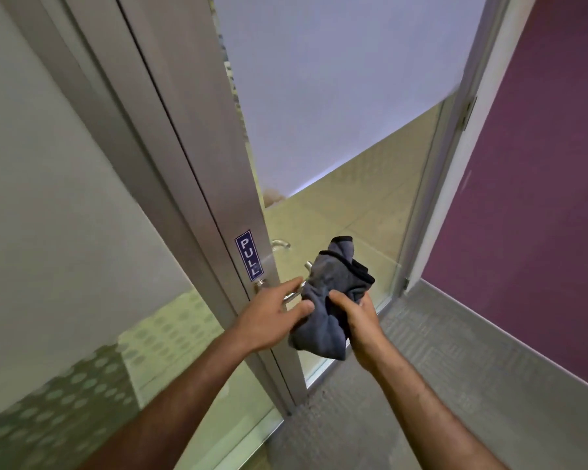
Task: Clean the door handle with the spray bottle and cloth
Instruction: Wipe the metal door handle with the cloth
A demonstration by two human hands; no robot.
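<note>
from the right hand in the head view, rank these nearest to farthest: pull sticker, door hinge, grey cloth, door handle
1. grey cloth: held in the right hand.
2. door handle: just left of the cloth, behind the left hand.
3. PULL sticker: on the door frame, up and left.
4. door hinge: far up on the right.

The right hand [362, 317] grips a crumpled grey cloth with dark edging [333, 300] in front of the curved silver metal door handle [294, 293]. The left hand [272, 317], fingers straight, touches the cloth beside a blue PULL sticker [249, 255] on the grey metal door frame [197, 157].
</note>
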